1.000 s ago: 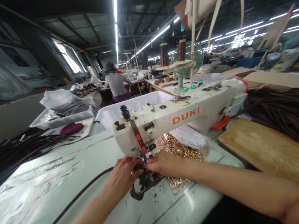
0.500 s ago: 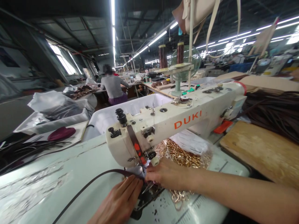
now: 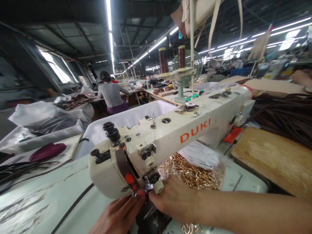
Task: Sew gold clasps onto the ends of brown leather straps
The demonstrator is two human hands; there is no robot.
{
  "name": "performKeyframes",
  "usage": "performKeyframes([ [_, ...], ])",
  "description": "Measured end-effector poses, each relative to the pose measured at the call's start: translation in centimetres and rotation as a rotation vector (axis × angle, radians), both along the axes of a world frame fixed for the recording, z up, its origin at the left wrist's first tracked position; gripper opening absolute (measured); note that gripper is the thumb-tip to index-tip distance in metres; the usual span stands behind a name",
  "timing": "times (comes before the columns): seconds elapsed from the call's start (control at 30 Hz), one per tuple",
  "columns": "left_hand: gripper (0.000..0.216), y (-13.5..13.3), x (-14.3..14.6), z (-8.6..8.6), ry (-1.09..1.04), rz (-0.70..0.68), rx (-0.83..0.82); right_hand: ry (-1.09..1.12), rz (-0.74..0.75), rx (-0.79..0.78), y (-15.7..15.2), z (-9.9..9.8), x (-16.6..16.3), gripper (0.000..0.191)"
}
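A person in a grey top (image 3: 112,94) sits facing away beyond a white plastic bin (image 3: 124,117). At left, a clear plastic bag (image 3: 40,115) bulges above the rim of a second white bin (image 3: 68,131), with a maroon piece (image 3: 48,152) nearby. A green fan (image 3: 188,60) stands farther back; tube lights (image 3: 109,19) line the ceiling. A worn wooden board (image 3: 273,159) lies at right.

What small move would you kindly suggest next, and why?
Perhaps steady the dark strip with the left hand, since the strip disappears behind the sewing machine, and that hand and the right hand are close beneath its needle end.
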State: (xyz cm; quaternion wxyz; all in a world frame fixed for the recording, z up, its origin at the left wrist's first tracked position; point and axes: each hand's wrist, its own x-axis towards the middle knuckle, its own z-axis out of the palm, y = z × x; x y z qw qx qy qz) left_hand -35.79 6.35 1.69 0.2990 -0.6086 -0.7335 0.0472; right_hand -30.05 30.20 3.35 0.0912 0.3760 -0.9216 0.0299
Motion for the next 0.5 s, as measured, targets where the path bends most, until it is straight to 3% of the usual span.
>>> performKeyframes([
  [0.2, 0.036, -0.4, -0.7, 0.0, 0.106, -0.064, 0.003, 0.042, 0.024, -0.010, -0.7, 0.2, 0.0, 0.007],
  [0.5, 0.036, 0.8, 0.3, 1.2, 0.023, -0.032, 0.059, -0.046, -0.073, 0.046, -0.7, -0.1, 0.3, 0.019],
])
